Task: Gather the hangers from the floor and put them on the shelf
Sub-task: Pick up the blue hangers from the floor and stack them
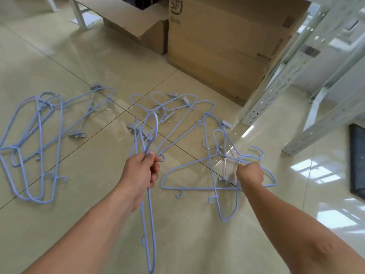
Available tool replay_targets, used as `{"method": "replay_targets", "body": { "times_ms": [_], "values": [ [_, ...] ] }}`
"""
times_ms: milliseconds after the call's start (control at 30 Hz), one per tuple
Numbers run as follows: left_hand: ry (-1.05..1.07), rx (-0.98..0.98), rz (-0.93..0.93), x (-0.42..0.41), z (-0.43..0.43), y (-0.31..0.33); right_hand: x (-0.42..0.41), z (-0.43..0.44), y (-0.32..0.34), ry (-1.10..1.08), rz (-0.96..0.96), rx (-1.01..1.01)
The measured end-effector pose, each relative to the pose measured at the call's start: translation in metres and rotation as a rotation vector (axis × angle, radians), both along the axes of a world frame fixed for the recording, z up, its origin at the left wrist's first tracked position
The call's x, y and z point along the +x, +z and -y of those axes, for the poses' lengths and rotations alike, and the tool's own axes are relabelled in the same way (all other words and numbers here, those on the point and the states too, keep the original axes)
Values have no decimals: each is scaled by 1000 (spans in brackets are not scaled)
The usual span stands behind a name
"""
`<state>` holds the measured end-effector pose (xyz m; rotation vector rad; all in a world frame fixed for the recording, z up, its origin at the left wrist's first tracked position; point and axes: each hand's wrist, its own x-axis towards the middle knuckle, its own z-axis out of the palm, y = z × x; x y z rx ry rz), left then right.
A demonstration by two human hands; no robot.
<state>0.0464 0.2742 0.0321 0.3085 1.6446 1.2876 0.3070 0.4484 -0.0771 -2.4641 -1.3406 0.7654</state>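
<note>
Thin light-blue wire hangers [35, 147] are scattered over the tiled floor [88, 194]. One hanger [149, 224] is gripped in the closed left hand [142, 171], another [197, 175] is clasped by the right hand [249, 173]. An open cardboard box [138, 22] is seen behind, its contents hidden

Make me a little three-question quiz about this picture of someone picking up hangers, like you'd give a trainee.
1. True or false: the left hand is closed around blue hangers that hang down from it.
2. What is the right hand gripping? A) a cardboard flap B) a blue hanger near its hook C) nothing
3. Where does the biggest untouched pile of hangers lie: to the person's left or right?

Key
1. True.
2. B; the fist is closed on the wire by the neck.
3. Left, on the tiled floor, away from the cardboard box and the white shelf frame on the right.
</note>
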Motion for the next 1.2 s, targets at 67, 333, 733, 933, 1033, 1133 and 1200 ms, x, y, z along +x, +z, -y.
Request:
{"method": "replay_targets", "body": {
  "times_ms": [67,333,733,933,1033,1133,1200],
  "values": [
    [15,7,4,8,-6,3,12,-5,-10,6,-11,-54],
    [6,35,32,25,-25,16,11,-13,-14,247,-89,50],
    [-61,25,-11,32,-13,26,-3,-4,-29,143,-222,87],
    [-57,58,-11,28,-10,31,-4,16,18,225,-475,297],
    [-32,96,-22,31,-17,35,-26,44,60,370,-588,341],
    [-39,155,-4,38,-27,43,-56,85,98,509,-644,368],
    [-64,182,53,45,-34,48,-75,110,114,592,-674,376]
  ]
}}
